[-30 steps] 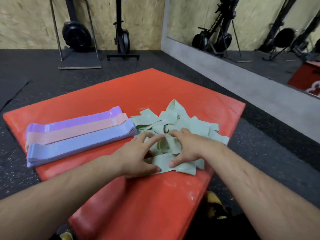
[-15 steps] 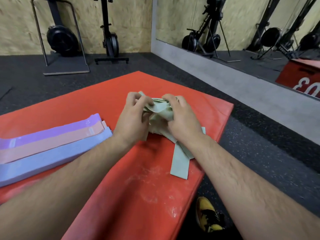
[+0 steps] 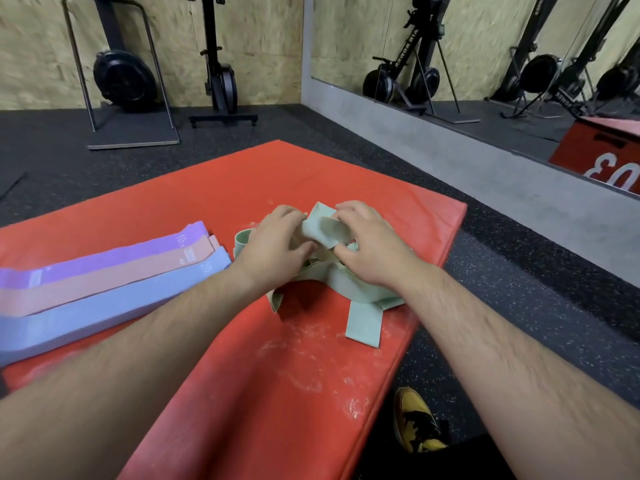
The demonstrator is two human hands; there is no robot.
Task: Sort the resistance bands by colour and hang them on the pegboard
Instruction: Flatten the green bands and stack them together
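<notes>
A bunch of pale green resistance bands [image 3: 325, 230] is gathered between both hands above the red mat [image 3: 242, 358]. My left hand [image 3: 277, 247] grips its left side and my right hand [image 3: 370, 251] grips its right side. Loose green ends hang down onto the mat, one strip [image 3: 363, 323] reaching toward the near right edge. Left of my hands lie three flat stacks side by side: purple bands [image 3: 114, 256], pink bands [image 3: 104, 282] and blue bands [image 3: 104, 313]. No pegboard is in view.
The mat rests on dark rubber flooring [image 3: 519, 289]. Rowing machines [image 3: 121, 77] stand upright against the plywood wall at the back. A wall mirror [image 3: 485, 57] runs along the right. My yellow and black shoe [image 3: 415, 424] is beside the mat's near right edge.
The green bands lay spread on the mat under my hands a second ago. Both hands have since bunched them together and lifted them, with ends trailing down.
</notes>
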